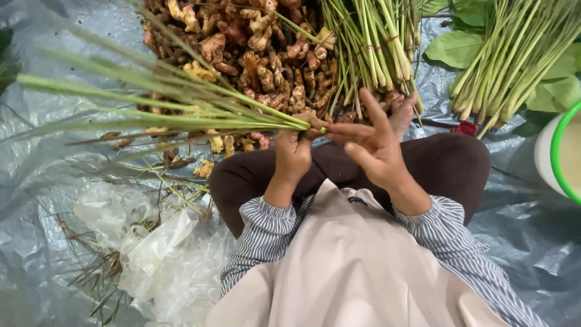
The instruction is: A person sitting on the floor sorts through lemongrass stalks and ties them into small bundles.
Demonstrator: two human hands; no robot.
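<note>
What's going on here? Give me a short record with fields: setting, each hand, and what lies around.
Setting: a person sits on a grey plastic sheet, seen from above
Left hand: closed around the base ends of a bunch of long green stalks that fans out to the left
Right hand: fingers spread, fingertips at the stalk ends by the left hand
Ahead: heap of knobbly brown-orange roots
Beside it: tied bundles of green stalks, more stalks on broad leaves
Right edge: white tub with green rim
Lower left: crumpled clear plastic bags
</note>
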